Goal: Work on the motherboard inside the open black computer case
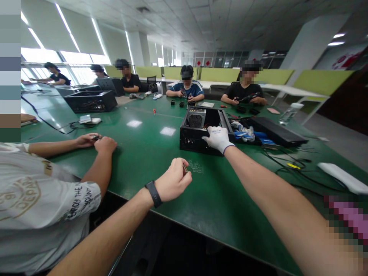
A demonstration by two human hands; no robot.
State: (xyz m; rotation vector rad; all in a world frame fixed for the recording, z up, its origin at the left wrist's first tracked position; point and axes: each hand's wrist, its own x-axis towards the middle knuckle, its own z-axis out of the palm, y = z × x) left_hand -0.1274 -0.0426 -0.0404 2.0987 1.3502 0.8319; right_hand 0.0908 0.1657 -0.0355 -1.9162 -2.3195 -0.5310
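Note:
My bare left hand (pixel 174 179), with a black band on its wrist, is closed above the green table. A small, thin, dark object (pixel 185 168) with a brownish edge shows between its thumb and fingers; most of it is hidden. My right hand (pixel 217 138) wears a white glove with a blue cuff. It grips the front rim of a black computer case (pixel 191 142), thumb outside and fingertips hidden over the edge. The case lies open at the top, and a power supply (pixel 196 118) with a round fan grille sits inside at its left.
Blue and white cloths or gloves (pixel 244 131) and a black panel (pixel 277 130) lie right of the case, near cables (pixel 287 165) and a clear bottle (pixel 290 113). At left sits a co-worker (pixel 43 214) holding something small. Others work across the green table (pixel 143 153).

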